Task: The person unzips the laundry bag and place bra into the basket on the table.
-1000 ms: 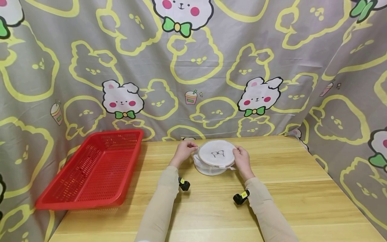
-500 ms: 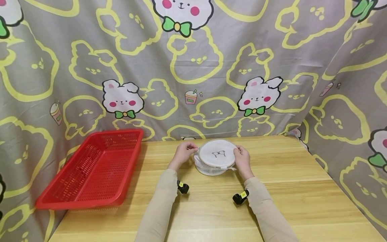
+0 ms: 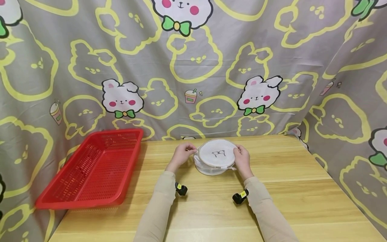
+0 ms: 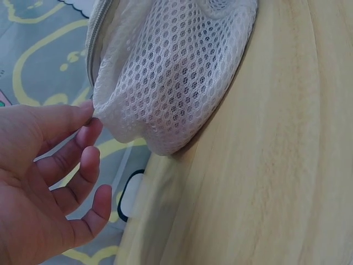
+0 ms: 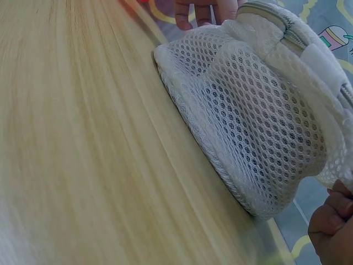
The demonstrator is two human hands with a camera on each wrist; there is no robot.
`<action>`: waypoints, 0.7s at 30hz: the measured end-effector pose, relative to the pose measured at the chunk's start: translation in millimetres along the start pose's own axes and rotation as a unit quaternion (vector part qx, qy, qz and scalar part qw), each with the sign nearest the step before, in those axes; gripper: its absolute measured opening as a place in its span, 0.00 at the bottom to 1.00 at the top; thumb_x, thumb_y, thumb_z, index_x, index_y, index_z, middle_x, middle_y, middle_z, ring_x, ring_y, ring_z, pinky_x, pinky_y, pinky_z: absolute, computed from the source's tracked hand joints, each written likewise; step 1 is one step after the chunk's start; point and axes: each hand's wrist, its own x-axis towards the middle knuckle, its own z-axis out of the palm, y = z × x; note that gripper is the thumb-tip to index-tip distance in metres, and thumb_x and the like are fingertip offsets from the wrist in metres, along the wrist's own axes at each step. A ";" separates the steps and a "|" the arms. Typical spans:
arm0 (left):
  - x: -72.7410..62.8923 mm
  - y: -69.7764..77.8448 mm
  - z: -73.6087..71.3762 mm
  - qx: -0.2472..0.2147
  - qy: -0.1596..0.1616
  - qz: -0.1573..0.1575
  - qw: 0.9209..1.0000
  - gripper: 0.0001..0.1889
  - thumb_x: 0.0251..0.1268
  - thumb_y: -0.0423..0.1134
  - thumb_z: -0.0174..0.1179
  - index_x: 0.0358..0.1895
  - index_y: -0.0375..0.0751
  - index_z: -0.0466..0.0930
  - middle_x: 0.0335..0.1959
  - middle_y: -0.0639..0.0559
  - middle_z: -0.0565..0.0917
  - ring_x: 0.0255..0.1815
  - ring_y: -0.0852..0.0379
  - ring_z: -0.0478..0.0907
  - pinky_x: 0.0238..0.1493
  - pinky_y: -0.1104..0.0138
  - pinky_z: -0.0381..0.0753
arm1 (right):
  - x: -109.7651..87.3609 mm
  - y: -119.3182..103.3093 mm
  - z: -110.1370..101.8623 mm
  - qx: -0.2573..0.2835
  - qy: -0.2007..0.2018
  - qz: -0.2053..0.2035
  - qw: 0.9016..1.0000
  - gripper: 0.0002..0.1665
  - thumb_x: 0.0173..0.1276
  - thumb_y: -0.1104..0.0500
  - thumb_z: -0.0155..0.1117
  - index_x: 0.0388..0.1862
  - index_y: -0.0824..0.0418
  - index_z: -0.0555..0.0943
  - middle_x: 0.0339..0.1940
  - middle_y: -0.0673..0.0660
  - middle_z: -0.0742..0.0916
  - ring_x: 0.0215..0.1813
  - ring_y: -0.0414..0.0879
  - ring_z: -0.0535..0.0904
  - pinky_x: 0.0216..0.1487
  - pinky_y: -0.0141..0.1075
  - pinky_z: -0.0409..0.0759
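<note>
A round white mesh laundry bag stands near the back of the table, its flat top printed with a pair of glasses. At the bag's left rim, my left hand pinches the edge between thumb and index finger. The left wrist view shows the other fingers of that hand loosely bent, off the mesh. My right hand grips the right rim, thumb on top. A zipper runs round the upper edge in the right wrist view. What the bag contains cannot be seen.
A red perforated plastic basket sits at the left of the wooden table. Behind and beside the table hangs a grey curtain with yellow outlines and white rabbit prints.
My left wrist has shifted slightly to the left. The bag's top has turned or slid a little, with the glasses print a bit farther right. Both hands keep their hold on the rim.
</note>
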 end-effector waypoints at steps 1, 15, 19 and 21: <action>-0.2 -0.1 -0.2 -0.001 -0.001 0.000 1.000 0.04 0.64 0.37 0.64 0.36 0.40 0.84 0.35 0.48 0.85 0.38 0.55 0.77 0.40 0.68 0.75 | -0.1 -0.2 -0.1 0.001 0.001 0.000 1.000 0.20 0.72 0.62 0.48 0.57 0.71 0.77 0.48 0.70 0.83 0.32 0.34 0.75 0.32 0.21 0.76; -4.4 -0.2 -0.4 -0.005 0.001 -0.001 1.000 0.04 0.63 0.37 0.65 0.37 0.40 0.84 0.35 0.47 0.85 0.35 0.58 0.76 0.39 0.69 0.75 | -0.4 -2.1 -1.2 0.003 -0.004 0.005 1.000 0.20 0.72 0.62 0.47 0.57 0.71 0.77 0.50 0.70 0.83 0.32 0.34 0.75 0.32 0.20 0.76; -7.3 0.7 -1.0 -0.010 0.000 0.000 1.000 0.05 0.63 0.37 0.64 0.37 0.40 0.84 0.36 0.47 0.86 0.36 0.58 0.77 0.39 0.69 0.75 | -1.0 -1.5 -1.6 0.002 -0.004 0.003 1.000 0.21 0.72 0.62 0.47 0.57 0.71 0.76 0.50 0.70 0.83 0.33 0.34 0.75 0.32 0.20 0.76; -8.3 0.9 -1.2 -0.011 0.000 0.004 1.000 0.05 0.63 0.37 0.64 0.37 0.40 0.84 0.36 0.47 0.86 0.36 0.57 0.77 0.39 0.69 0.75 | -0.6 -0.9 -1.8 0.000 -0.002 0.000 1.000 0.21 0.72 0.62 0.47 0.57 0.72 0.76 0.50 0.70 0.83 0.34 0.35 0.76 0.33 0.20 0.76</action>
